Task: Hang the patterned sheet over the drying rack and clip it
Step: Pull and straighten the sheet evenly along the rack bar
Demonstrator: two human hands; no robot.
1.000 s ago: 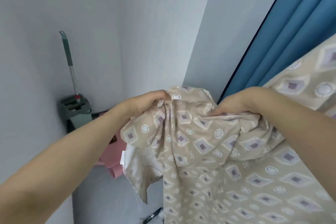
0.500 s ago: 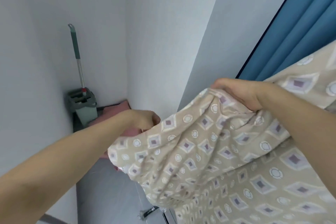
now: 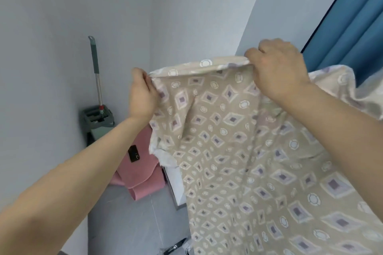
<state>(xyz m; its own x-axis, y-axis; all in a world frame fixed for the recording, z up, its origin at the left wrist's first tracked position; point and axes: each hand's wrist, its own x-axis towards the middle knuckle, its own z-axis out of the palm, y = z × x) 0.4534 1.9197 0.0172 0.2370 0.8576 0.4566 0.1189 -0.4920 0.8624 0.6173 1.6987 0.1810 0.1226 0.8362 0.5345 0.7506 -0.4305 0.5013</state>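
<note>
Mop first, at the far left — its handle upright against the grey wall, its foot in a grey-green bucket on the floor by the room's corner. Just right of the bucket a pink mat lies rumpled on the floor, and a black phone rests on it. Next comes the left hand, raised, its fingers and thumb pinching the top left edge of the patterned sheet. The sheet is held up in the air, its top hem pulled fairly taut between both hands, while the beige cloth with diamonds and circles hangs down toward the bottom right. The right hand grips the hem from above, fingers curled over it. Behind it, at the far right, hangs a blue curtain.
</note>
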